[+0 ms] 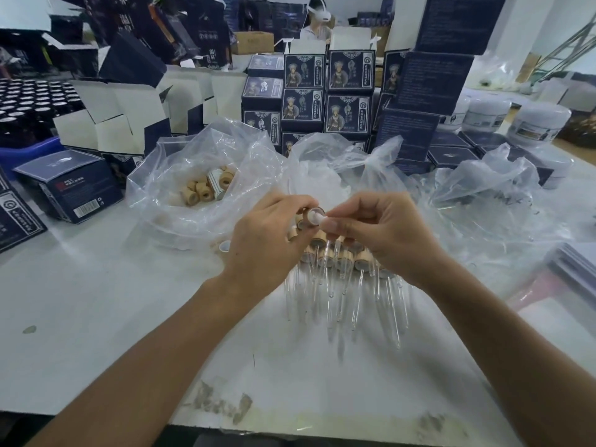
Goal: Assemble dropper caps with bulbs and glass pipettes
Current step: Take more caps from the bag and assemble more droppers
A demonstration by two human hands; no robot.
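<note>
left hand (267,233) gripping cap (303,221), right hand (383,233) pinching bulb (317,217)

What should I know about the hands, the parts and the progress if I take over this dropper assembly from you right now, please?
Left hand: grips a wooden dropper cap, with more caps tucked under its fingers.
Right hand: pinches a white rubber bulb at the cap's opening; it is not clearly seated.
Loose wooden caps lie in the open plastic bag at left.
Done: a row of finished droppers lies on the table below the hands, glass pipettes pointing toward you.
Left: seat this bulb, add a pipette, then work through the bagged caps.
</note>
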